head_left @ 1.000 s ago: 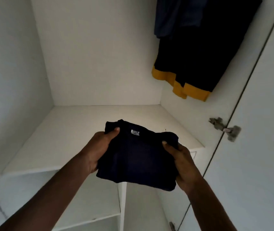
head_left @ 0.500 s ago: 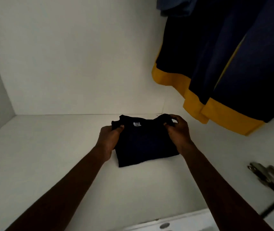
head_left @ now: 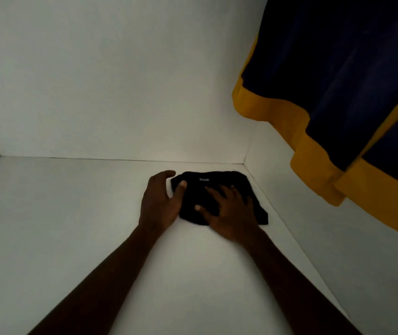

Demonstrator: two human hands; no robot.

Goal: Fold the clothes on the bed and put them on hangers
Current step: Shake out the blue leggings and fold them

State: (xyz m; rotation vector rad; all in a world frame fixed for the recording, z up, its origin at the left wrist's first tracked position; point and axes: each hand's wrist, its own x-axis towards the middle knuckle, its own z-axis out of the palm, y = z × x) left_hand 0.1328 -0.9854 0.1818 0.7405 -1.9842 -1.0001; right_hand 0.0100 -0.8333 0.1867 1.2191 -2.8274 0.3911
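Head view: both forearms reach forward from the bottom edge, running up towards the far right corner of a white wardrobe shelf (head_left: 72,226).

My left hand (head_left: 160,204) lies on its side against the left edge of the folded garment (head_left: 224,178). Its thumb (head_left: 182,187) rests on the cloth and the fingers curve loosely round the far left corner. A strip of bare shelf shows between thumb and fingers, so this grip is apart and clamps nothing.

My right hand (head_left: 229,213) lies palm down on top of the garment. Its fingers (head_left: 213,192) are straight and spread, pointing up and left. This grip is apart too, pressing flat rather than pinching.

The garment is very dark, near black in this light, folded into a compact rectangle. It lies flat on the shelf, close to the back wall (head_left: 120,81) and near the right side wall (head_left: 362,250). A small pale label (head_left: 204,180) shows near its far edge. The near right corner pokes out beyond my right hand.

At upper right hangs a dark blue garment (head_left: 338,68) with a yellow hem (head_left: 265,105), well above the shelf.
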